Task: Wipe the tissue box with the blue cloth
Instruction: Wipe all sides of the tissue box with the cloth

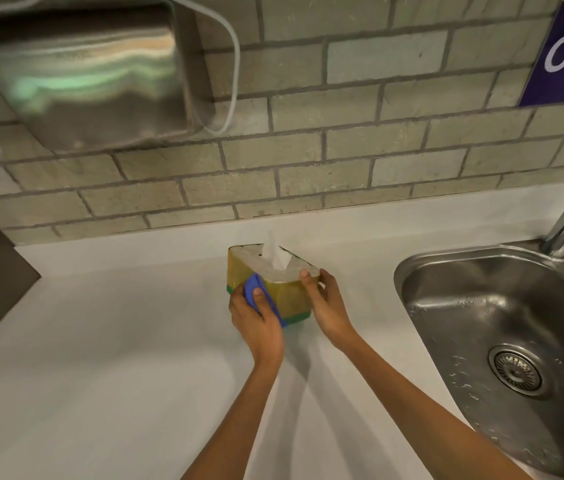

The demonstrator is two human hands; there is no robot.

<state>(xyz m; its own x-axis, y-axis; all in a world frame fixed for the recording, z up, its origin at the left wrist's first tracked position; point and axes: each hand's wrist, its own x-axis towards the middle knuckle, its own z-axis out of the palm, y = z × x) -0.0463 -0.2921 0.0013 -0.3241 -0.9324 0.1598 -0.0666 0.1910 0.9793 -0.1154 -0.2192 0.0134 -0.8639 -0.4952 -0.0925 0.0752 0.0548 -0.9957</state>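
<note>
Left hand (256, 323) pressing blue cloth (256, 292) against tissue box (284, 289) front

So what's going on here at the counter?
A person is cleaning a tissue box on the counter beside a sink. The left hand presses a blue cloth against the box's near side, while the right hand grips its right corner to steady it. A tissue sticks up from the top. The wiping is under way.
</note>
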